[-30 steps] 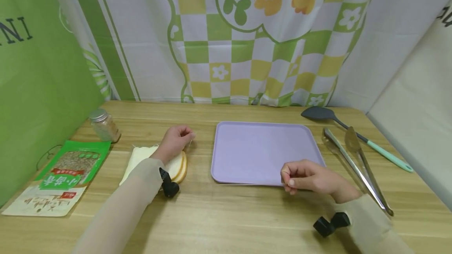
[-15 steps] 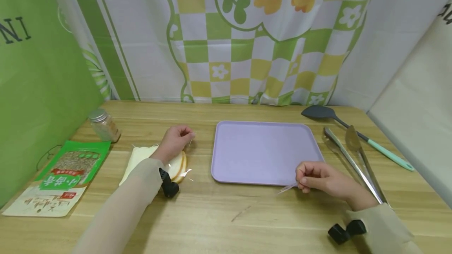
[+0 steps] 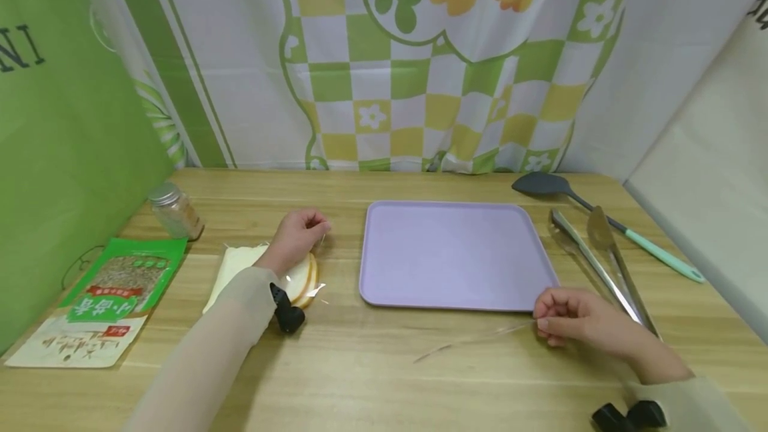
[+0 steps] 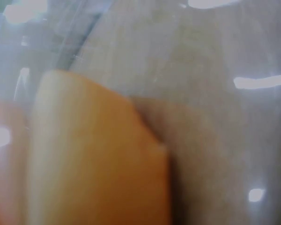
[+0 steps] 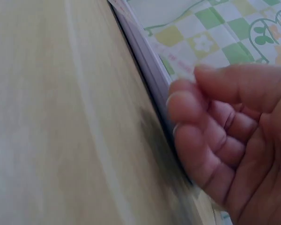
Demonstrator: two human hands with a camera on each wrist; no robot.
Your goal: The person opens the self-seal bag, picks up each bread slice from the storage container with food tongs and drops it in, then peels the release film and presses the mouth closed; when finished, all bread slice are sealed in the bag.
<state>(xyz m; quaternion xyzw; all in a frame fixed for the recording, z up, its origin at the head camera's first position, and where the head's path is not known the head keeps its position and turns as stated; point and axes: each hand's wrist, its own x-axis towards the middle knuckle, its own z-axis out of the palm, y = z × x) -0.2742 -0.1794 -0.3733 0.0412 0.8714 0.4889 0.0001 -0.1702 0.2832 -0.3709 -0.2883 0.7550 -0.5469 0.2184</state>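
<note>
On the left in the head view lie bread slices (image 3: 304, 283) in a clear plastic wrapper (image 3: 318, 290). My left hand (image 3: 295, 237) reaches across them and pinches the wrapper's far edge with thumb and curled fingers. Close up in the left wrist view, the brown crust (image 4: 103, 154) shows through shiny film. My right hand (image 3: 573, 319) is at the near right corner of the purple tray (image 3: 450, 259). Between its thumb and fingers it pinches a thin clear plastic strip (image 3: 510, 330), which trails left over the table. The right wrist view shows those fingers curled (image 5: 192, 117).
Metal tongs (image 3: 594, 262) and a spatula (image 3: 600, 219) with a mint handle lie right of the tray. At far left are a green seed packet (image 3: 108, 299) and a glass jar (image 3: 178, 213) with a metal lid. A patterned curtain (image 3: 408, 85) hangs behind the table.
My right hand has moved right, away from the left hand, along the tray's near edge, drawing the thin strip with it. The left hand has stayed at the wrapper.
</note>
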